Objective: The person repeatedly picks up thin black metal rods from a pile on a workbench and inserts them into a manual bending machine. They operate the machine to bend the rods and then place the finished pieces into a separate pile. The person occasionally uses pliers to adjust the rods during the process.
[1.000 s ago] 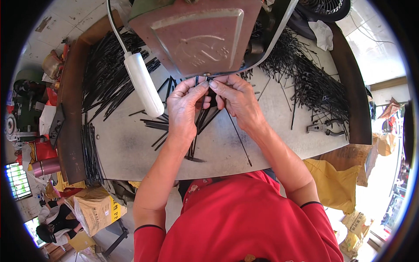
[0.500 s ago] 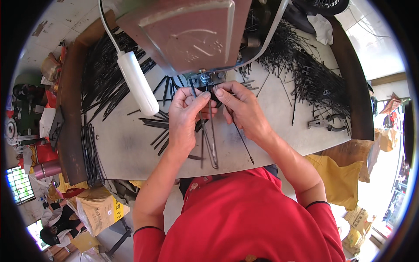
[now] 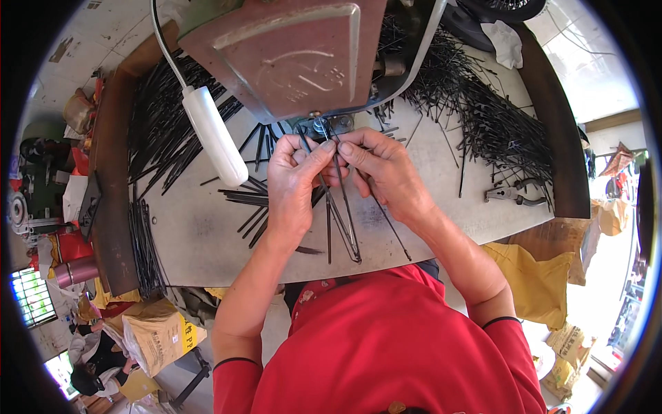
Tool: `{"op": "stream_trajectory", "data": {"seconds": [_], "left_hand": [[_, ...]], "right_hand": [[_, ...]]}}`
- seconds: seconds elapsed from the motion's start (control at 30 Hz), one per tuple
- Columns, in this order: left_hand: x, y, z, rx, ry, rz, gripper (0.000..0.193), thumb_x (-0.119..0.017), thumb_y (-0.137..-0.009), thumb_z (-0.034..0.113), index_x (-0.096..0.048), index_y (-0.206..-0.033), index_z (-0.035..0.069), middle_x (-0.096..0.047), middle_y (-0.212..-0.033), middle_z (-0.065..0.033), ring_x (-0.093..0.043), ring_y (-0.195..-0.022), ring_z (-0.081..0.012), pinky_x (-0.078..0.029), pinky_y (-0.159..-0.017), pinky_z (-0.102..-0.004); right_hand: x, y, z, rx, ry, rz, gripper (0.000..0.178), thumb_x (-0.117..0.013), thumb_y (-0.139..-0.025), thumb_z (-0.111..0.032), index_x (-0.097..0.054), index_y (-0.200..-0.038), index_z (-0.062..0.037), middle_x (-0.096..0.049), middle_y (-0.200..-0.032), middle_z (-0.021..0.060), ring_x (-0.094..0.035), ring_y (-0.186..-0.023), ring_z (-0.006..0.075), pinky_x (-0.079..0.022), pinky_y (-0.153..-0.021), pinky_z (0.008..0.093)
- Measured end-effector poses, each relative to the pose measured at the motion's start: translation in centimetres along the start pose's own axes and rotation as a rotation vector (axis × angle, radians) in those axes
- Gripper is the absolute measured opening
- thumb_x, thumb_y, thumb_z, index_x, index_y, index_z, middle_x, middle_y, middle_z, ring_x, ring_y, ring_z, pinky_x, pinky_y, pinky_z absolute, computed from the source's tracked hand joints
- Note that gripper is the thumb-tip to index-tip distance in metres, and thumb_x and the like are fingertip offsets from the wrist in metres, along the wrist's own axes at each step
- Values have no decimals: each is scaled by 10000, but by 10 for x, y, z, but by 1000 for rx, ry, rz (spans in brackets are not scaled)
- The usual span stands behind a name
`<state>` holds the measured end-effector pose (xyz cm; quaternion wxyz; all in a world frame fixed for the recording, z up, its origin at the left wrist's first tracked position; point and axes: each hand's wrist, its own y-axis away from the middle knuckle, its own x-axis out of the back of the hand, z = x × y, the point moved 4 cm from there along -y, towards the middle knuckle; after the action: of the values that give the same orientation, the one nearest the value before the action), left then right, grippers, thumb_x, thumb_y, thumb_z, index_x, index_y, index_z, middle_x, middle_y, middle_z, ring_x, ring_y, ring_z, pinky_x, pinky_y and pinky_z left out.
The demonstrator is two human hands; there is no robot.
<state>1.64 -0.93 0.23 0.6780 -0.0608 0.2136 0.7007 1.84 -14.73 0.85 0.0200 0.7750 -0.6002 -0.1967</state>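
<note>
Close together under the machine's working point (image 3: pixel 321 127), my two hands are closed on thin black metal rods. My left hand (image 3: pixel 298 176) pinches a long, narrow bent rod (image 3: pixel 352 234) between thumb and fingers; its pointed bend hangs toward my body. A straight black rod (image 3: pixel 329 238) dangles beside it, and I cannot tell what grips that one. With thumb and forefinger, my right hand (image 3: pixel 386 165) holds a thin black rod (image 3: pixel 393 228) with a small knob at its near end. The fingertips nearly meet, hiding how the rods' upper parts cross.
A reddish-brown machine housing (image 3: pixel 289 62) overhangs the metal table (image 3: pixel 200 241). At its left hangs a white tube lamp (image 3: pixel 215 138). Piles of black rods lie left (image 3: pixel 165 124) and right (image 3: pixel 496 117). Pliers (image 3: pixel 516 193) rest at the right edge. A person (image 3: pixel 96 359) is far left.
The lower ends of the held rods have swung a little to the right. Both hands keep their grip and have barely shifted.
</note>
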Motion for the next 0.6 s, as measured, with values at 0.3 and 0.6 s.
{"op": "stream_trajectory", "data": {"seconds": [0.3, 0.6], "left_hand": [[2, -14, -4, -85, 40, 65, 181, -659, -856, 82, -485, -890, 51, -591, -714, -55, -577, -594, -126, -475, -554, -241], [-1, -9, -11, -92, 113, 140, 215, -684, -837, 82, -478, -882, 41, -540, -694, -17, -567, -588, -102, -491, -534, -231]], "right_hand": [[0, -22, 0, -36, -71, -29, 216, -534, -939, -176, -603, -1028, 8, -554, -671, 2, -449, -465, 33, -267, -354, 178], [-3, -14, 8, 3, -97, 40, 211, -529, -945, -178, -601, -1020, 5, -550, -663, 9, -448, -449, 38, -268, -344, 184]]}}
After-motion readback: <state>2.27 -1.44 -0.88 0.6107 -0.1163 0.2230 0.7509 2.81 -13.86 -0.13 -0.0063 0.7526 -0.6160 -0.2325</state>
